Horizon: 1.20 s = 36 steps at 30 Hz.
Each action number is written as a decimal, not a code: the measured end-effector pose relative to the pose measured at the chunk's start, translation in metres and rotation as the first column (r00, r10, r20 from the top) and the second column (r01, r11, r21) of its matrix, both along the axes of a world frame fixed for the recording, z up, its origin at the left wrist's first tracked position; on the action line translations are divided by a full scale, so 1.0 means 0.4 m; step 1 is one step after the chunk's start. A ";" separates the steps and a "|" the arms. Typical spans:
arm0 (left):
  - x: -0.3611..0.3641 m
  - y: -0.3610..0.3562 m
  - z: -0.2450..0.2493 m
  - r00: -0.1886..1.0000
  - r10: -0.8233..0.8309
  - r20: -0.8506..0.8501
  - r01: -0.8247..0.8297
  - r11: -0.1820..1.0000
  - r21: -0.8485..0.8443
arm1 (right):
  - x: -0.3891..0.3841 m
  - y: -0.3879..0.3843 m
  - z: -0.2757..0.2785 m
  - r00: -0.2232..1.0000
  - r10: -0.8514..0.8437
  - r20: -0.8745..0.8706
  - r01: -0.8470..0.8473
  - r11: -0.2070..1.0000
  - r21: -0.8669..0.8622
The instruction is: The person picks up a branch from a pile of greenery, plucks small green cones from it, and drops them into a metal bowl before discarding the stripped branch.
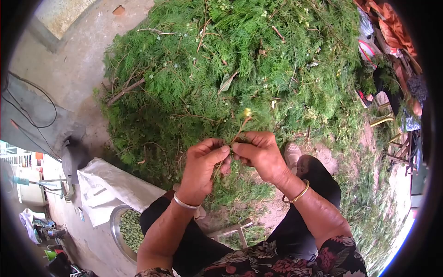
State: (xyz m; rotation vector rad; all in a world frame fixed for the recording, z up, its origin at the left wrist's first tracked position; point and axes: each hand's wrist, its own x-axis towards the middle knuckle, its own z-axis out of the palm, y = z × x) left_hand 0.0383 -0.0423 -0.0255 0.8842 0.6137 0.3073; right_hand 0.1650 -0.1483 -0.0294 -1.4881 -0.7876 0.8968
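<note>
So the big heap of cut plants (230, 60) sits on the ground straight ahead, filling most of the space beyond the knees. The left hand (203, 168) and right hand (260, 154) meet in front of it, fingertips touching, with a sprig (241, 129) pinched between them and its tip poking up over the heap's near edge. A shoe (291, 154) is just behind the right hand, at the foot of the heap. Down left, beside the left knee, a bowl (112, 224) sits on the ground with picked bits (131, 228) in it. A sack (110, 184) lies just beyond the bowl. A chair (383, 120) stands off to the heap's far right.
</note>
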 end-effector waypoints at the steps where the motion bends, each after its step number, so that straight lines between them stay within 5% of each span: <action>1: -0.002 0.001 0.005 0.999 -0.020 0.033 0.023 0.996 -0.084 | 0.003 0.000 0.012 0.944 -0.060 -0.325 0.062 0.998 -0.005; 2: -0.004 0.003 0.006 0.999 -0.022 0.033 0.024 0.996 -0.086 | 0.009 0.001 0.018 0.782 -0.113 -0.613 0.120 0.992 -0.030; 3: -0.007 0.005 0.008 0.998 -0.001 0.066 0.010 0.990 -0.140 | 0.020 0.003 0.016 0.701 -0.148 -0.697 0.178 0.984 -0.030; 10: -0.031 0.040 0.020 0.989 0.027 0.146 -0.010 0.993 -0.115 | 0.068 -0.010 0.048 0.622 -0.172 -0.764 0.310 0.950 0.039; 16: -0.046 0.050 0.028 0.994 0.034 0.102 -0.043 0.995 0.088 | 0.115 -0.030 0.030 0.782 -0.317 -0.537 0.446 0.886 0.126; 19: -0.045 0.053 0.020 0.998 0.000 0.065 -0.013 0.981 0.196 | 0.102 -0.026 0.058 0.979 -0.173 -0.106 0.171 0.985 -0.024; 22: -0.045 0.054 0.016 0.999 -0.035 0.028 0.027 0.963 0.267 | 0.088 -0.017 0.063 0.981 -0.115 -0.159 0.089 0.983 -0.158; 28: -0.035 0.043 0.019 0.999 0.001 0.051 -0.008 0.990 0.144 | 0.069 -0.008 0.051 0.997 -0.046 -0.060 0.039 0.993 -0.114; 31: -0.026 0.036 0.024 0.997 -0.011 0.081 0.009 1.000 0.021 | 0.072 -0.008 0.049 0.918 -0.256 -0.303 0.247 0.967 -0.070; 36: -0.005 0.022 0.021 0.995 -0.030 0.093 0.045 0.985 -0.167 | 0.104 -0.013 0.028 0.747 -0.244 -0.618 0.337 0.941 0.036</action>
